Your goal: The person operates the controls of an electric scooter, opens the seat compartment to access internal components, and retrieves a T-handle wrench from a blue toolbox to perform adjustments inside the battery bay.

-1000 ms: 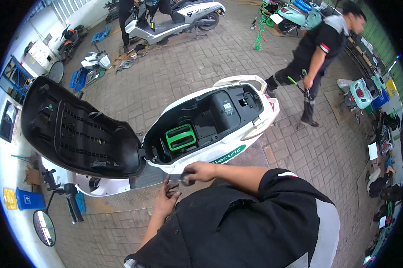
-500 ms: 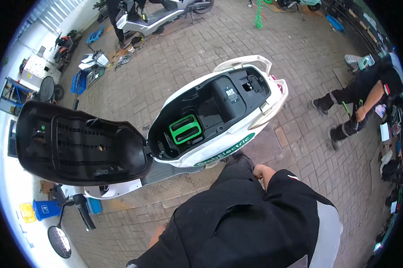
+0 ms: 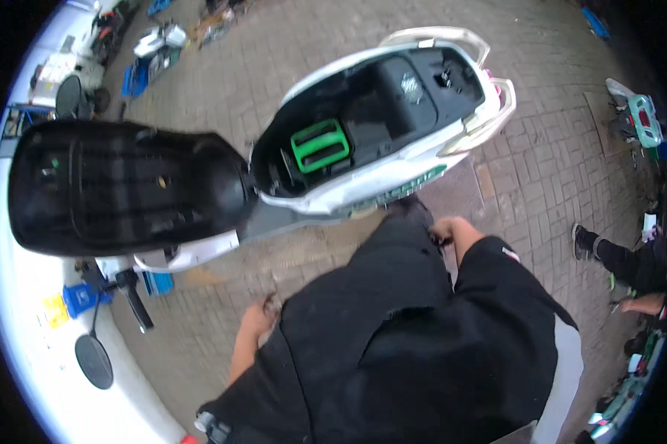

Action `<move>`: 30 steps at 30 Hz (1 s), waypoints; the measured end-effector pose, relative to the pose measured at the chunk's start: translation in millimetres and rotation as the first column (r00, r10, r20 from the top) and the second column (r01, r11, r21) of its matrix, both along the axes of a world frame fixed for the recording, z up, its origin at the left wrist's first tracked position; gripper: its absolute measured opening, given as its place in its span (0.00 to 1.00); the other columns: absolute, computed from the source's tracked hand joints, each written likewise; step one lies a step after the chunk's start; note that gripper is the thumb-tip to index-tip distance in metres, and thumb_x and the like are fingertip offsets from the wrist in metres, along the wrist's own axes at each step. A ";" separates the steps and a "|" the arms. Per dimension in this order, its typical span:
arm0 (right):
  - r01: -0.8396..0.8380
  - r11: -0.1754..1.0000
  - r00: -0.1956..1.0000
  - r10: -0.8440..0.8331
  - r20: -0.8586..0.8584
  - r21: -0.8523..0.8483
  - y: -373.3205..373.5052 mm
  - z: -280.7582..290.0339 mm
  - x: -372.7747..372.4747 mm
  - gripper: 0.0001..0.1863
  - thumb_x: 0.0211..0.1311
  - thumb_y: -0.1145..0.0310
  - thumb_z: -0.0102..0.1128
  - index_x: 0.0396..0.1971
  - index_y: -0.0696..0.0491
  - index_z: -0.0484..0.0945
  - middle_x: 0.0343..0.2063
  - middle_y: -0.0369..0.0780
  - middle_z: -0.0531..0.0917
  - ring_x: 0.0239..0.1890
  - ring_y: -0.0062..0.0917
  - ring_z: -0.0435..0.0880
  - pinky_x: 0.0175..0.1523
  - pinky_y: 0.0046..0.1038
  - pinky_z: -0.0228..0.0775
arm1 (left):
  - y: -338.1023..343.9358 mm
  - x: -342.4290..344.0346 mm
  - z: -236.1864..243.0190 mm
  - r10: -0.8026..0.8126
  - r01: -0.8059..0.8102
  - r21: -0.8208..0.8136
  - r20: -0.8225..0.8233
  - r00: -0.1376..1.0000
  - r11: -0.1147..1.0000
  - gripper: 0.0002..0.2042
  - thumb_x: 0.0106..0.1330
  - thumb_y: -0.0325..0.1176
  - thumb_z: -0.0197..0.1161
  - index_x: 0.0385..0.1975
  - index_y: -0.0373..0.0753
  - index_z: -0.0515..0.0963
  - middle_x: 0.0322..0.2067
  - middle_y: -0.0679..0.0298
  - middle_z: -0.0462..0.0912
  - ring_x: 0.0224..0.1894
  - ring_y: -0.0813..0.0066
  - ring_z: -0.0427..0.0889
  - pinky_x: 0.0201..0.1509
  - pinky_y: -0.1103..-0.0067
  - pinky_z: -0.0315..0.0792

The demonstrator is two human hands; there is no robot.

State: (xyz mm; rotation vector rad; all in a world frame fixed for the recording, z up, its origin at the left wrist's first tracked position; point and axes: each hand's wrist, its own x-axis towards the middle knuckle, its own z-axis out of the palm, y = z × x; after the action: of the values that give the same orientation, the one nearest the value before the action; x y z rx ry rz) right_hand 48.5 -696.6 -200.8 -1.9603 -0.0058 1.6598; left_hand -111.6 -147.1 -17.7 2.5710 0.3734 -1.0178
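A white scooter (image 3: pixel 459 137) stands before me with its storage compartment (image 3: pixel 378 103) open and a green-framed piece (image 3: pixel 321 129) inside. Its raised black seat (image 3: pixel 126 192) tilts off to the left. My right hand (image 3: pixel 446 231) is low beside my right thigh, near the scooter's lower side; its fingers are partly hidden and blurred, and anything in them cannot be made out. My left hand (image 3: pixel 263 317) hangs at my left hip, clear of the scooter, its fingers smeared by motion.
A co-worker's leg (image 3: pixel 618 255) and hand (image 3: pixel 633 303) show at the right edge. A mirror (image 3: pixel 93 361) and handlebar (image 3: pixel 133 300) jut out at lower left. Blue bins (image 3: pixel 82 297), loose panels (image 3: pixel 159 41) and a teal scooter part (image 3: pixel 644 118) sit around the paved floor.
My hands have dropped from the scooter's front edge to my sides; the dark thing held in my right hand is no longer visible. The co-worker has moved to the far right. The view has shifted.
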 end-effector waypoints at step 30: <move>0.006 0.966 0.948 0.077 0.307 -0.258 6.3 -12.2 12.2 0.28 0.61 0.48 0.55 0.44 0.59 0.83 0.47 0.51 0.83 0.53 0.45 0.81 0.58 0.38 0.70 | -18.2 -21.5 6.7 0.189 -0.195 -0.100 -0.067 0.980 0.976 0.25 0.62 0.38 0.64 0.61 0.46 0.72 0.51 0.53 0.82 0.48 0.58 0.83 0.54 0.69 0.75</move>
State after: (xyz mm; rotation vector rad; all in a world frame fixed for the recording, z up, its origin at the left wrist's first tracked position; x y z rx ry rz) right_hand 60.7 -690.3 -213.0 -2.4191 0.0551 1.4066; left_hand -133.1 -165.3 -11.0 2.3630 0.5556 -1.0142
